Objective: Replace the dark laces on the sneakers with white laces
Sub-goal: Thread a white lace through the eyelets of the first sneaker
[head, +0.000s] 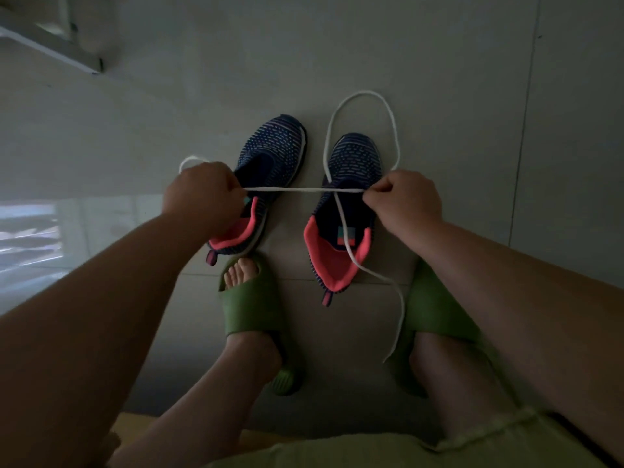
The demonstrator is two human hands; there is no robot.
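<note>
Two dark blue knit sneakers with pink collars stand side by side on the floor, the left sneaker (270, 163) and the right sneaker (351, 184). Neither shows a lace in its eyelets. A white lace (297, 189) is stretched taut between my hands above them. My left hand (199, 194) grips one part of the lace, a short loop sticking out behind it. My right hand (405, 201) pinches the lace over the right sneaker. From there the lace loops far past the toe and trails back across the pink collar to my right foot.
My feet in green slides (250, 309) rest on the grey floor (439, 62) just behind the sneakers. A white frame (50, 38) sits at the far left. A bright reflective patch (30, 231) lies on the floor at the left.
</note>
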